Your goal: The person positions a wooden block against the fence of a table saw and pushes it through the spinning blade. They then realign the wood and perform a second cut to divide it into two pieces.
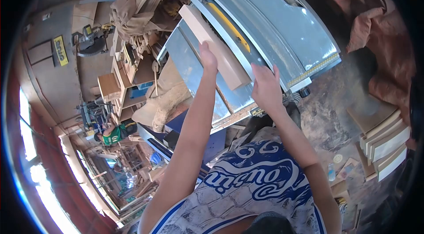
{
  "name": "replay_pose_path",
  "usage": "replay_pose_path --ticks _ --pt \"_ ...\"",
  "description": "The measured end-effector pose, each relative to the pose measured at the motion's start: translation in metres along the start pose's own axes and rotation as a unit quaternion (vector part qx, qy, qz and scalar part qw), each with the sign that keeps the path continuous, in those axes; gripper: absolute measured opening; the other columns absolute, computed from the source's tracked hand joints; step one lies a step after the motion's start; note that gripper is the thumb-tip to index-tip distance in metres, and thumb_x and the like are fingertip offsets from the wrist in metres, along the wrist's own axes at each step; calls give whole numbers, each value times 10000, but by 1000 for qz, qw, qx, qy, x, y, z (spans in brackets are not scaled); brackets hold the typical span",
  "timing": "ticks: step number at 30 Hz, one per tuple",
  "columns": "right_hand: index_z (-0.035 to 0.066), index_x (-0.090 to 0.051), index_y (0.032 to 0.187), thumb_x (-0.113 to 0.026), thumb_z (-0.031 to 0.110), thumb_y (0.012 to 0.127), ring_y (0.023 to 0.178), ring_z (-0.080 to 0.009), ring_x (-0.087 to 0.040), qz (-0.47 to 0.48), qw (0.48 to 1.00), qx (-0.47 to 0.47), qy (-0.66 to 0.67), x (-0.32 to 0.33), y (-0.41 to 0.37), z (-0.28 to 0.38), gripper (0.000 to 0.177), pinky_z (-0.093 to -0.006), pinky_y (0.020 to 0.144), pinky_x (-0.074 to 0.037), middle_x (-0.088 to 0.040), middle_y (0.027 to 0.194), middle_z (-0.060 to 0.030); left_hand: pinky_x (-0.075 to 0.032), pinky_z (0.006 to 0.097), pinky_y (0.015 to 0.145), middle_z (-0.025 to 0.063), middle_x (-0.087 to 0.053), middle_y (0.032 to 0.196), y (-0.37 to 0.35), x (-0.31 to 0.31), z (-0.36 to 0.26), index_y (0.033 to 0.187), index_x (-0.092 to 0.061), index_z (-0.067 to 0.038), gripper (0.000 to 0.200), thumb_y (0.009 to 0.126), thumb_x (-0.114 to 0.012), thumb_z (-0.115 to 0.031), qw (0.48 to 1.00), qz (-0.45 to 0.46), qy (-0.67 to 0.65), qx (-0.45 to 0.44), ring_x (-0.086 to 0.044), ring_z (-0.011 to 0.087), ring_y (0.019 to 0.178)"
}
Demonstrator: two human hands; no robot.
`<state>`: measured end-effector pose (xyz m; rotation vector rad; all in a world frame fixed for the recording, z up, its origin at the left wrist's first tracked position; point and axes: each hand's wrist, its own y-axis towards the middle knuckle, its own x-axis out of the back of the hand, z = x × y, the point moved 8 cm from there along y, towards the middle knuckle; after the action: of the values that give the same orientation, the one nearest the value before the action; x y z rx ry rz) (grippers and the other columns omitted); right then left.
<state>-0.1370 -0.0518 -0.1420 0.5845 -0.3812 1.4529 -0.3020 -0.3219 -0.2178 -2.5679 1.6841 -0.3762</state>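
A planed wooden board (216, 48) lies lengthwise on the grey metal top of a table saw (194, 57), alongside a long metal fence (227, 39). My left hand (209, 58) is on the board's left edge, one digit up along its top face and the other fingers mostly hidden. Close to the near end of the fence is my right hand (267, 86), fingers apart and fingertips at the rail, just right of the board's near end. A yellow strip (229, 26) runs along the slot beyond the fence.
Stacked curved wooden pieces (386, 145) stand on the floor at right, below a brown sheet (388, 57). A mitre saw (91, 42) and a wooden shelf (117, 88) are at left. A person in a green shirt (114, 134) is farther back.
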Motion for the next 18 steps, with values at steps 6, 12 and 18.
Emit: replay_pose_path --ticks 6,12,18 --pt "19 -629 1379 -611 -62 841 1219 -347 -631 -58 995 -17 84 11 -2 -13 544 -595 1192 -376 -693 1223 -164 -510 418 1002 132 -702 1194 -3 -6 -8 1263 -626 -37 396 1095 -444 -347 999 25 -24 -2 -670 277 1102" --pt "6 -654 1344 -576 -120 806 1177 -409 -629 -112 982 -24 153 19 -3 -18 558 -562 1114 -447 -689 1212 -199 -489 419 1039 144 -689 1238 2 4 -3 1294 -623 -10 412 1102 -434 -321 1000 23 11 -1 -652 279 1153" --pt "-6 -682 1299 -538 -161 792 1221 -432 -618 -134 977 -26 164 25 -3 -17 550 -498 1077 -482 -686 1255 -221 -421 400 1147 198 -624 1442 15 11 14 1496 -524 58 536 1133 -434 -326 999 0 28 -16 -582 298 1329"
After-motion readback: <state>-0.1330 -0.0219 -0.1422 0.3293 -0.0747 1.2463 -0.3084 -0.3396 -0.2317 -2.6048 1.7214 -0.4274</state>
